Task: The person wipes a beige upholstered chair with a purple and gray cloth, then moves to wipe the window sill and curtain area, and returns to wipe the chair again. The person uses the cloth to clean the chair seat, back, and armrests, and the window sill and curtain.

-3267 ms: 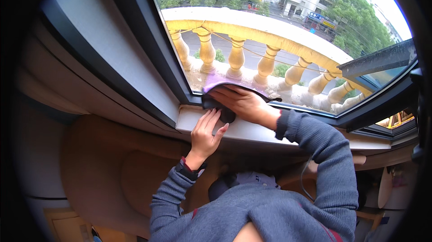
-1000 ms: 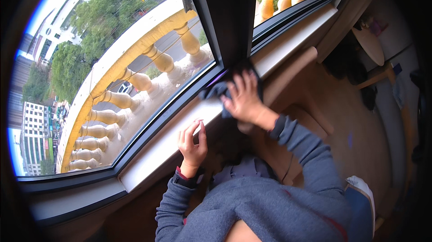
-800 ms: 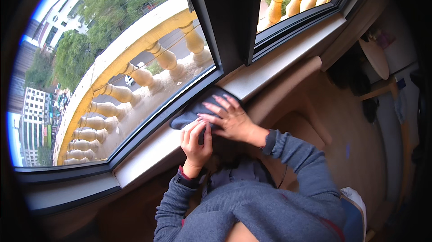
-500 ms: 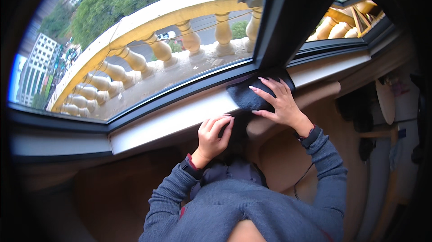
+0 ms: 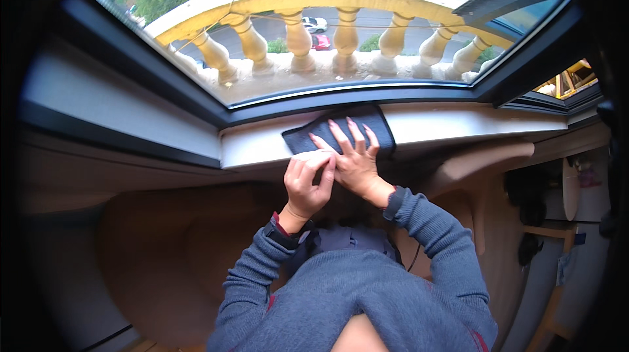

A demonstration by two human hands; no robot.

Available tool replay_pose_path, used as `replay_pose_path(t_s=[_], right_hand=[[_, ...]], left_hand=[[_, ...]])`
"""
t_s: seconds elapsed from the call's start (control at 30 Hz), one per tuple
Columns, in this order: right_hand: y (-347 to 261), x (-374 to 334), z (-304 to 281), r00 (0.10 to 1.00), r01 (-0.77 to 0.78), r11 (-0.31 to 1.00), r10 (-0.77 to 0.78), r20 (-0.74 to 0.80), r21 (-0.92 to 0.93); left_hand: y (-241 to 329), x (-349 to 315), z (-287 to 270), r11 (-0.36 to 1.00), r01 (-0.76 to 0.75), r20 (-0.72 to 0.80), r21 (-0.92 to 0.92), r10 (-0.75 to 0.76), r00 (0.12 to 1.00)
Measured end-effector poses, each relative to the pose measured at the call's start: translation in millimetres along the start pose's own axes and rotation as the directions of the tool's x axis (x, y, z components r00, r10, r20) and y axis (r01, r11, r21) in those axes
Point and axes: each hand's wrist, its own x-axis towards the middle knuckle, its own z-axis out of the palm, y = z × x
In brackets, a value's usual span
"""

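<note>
A dark grey cloth [image 5: 384, 130] lies on the white window sill [image 5: 432, 123], at the foot of the black window frame. My right hand [image 5: 357, 165] rests on it with the palm down and the fingers spread. Just left of it, my left hand [image 5: 306, 185] is closed, thumb and fingertips drawn together in a pinch at the sill's front edge. Its fingertips overlap the side of the right hand in this view. Whatever the pinch may hold is too small to make out.
Beyond the window glass stands a yellow and white balustrade [image 5: 347, 37]. The black window frame [image 5: 419, 93] runs along the back of the sill. A rounded beige edge [image 5: 488, 159], perhaps of a seat, sits below the sill at right. Wooden shelving [image 5: 550, 231] stands farther right.
My right hand and the cloth have slid left along the sill, away from the upright window post. My left hand is now right beside the right one. The view has turned left.
</note>
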Motion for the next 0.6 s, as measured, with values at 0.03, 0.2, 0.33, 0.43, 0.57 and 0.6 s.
replay_pose_path(t_s=[0.03, 0.2, 0.33, 0.43, 0.57, 0.6], right_hand=[[-26, 9, 10, 1.000, 0.011, 1.000, -0.011, -0.001, 0.011], [-123, 52, 44, 0.992, 0.098, 0.990, -0.106, 0.073, 0.106], [-145, 70, 49, 0.990, 0.116, 0.975, -0.129, 0.057, 0.189], [-123, 63, 41, 0.982, 0.185, 0.961, -0.189, 0.000, 0.206], [-55, 31, 14, 0.985, 0.136, 0.982, -0.148, 0.092, 0.133], [-37, 19, 4, 0.994, 0.060, 0.993, -0.068, 0.080, 0.099]], left_hand=[[-9, -5, -18, 0.999, 0.021, -0.023, 0.024, -0.020, 1.000], [-41, -30, -92, 0.987, 0.121, -0.056, 0.107, -0.116, 0.992], [-52, -40, -114, 0.973, 0.178, -0.094, 0.146, -0.166, 0.982], [-55, -42, -107, 0.978, 0.186, -0.085, 0.099, -0.178, 0.980], [-49, -35, -79, 0.992, 0.112, 0.040, -0.066, -0.109, 0.993], [-44, -33, -68, 0.987, 0.108, 0.069, -0.120, -0.101, 0.993]])
